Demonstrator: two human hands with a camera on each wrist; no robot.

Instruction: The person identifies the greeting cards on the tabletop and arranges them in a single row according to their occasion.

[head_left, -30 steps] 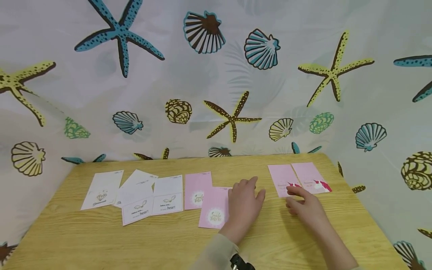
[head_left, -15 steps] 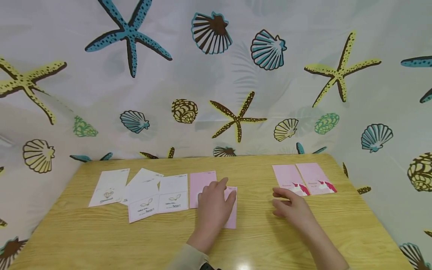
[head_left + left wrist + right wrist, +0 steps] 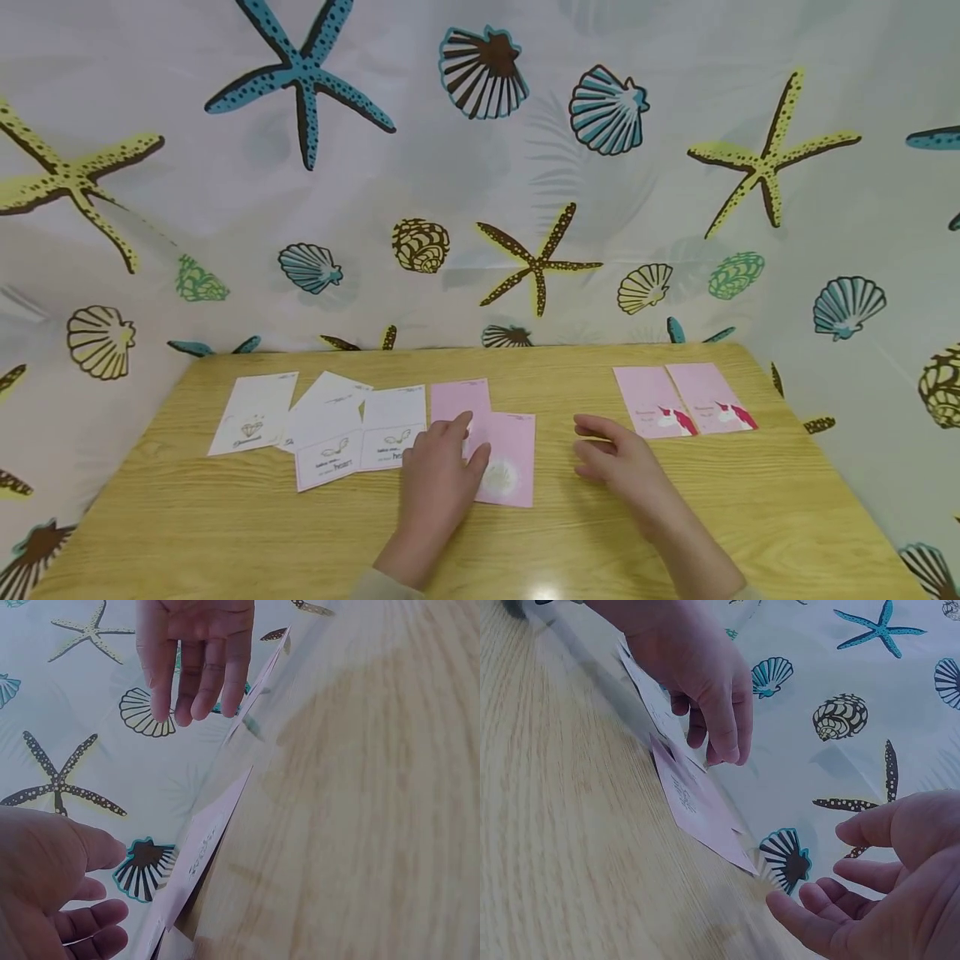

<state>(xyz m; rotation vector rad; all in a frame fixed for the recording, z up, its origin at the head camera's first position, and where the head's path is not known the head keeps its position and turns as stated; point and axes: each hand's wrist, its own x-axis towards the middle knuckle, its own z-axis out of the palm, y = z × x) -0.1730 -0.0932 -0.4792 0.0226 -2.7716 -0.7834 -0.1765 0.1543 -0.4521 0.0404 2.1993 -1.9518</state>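
Observation:
My left hand (image 3: 438,483) is over two pink cards with round white patches, its loosely bent fingers holding nothing. The nearer pink card (image 3: 517,454) shows to the right of the thumb; the farther pink card (image 3: 459,396) is partly hidden by the fingers. Just left of the hand lies a white card with a wing drawing (image 3: 393,417), its corner behind the knuckles. My right hand (image 3: 618,458) hovers to the right of the pink cards, fingers relaxed and parted, with nothing between them. In the right wrist view, the left hand (image 3: 701,682) hangs beside the row of cards.
Another winged white card (image 3: 330,450) overlaps a white card behind it, and a diamond card (image 3: 255,412) lies farthest left. Two pink unicorn cards (image 3: 648,396) lie side by side at right. A seashell-print cloth (image 3: 360,183) hangs behind the wooden table (image 3: 262,533).
My left hand has moved left across the pink cards, uncovering the nearer one. The right hand has drawn left, away from the unicorn cards. The head view has shifted slightly.

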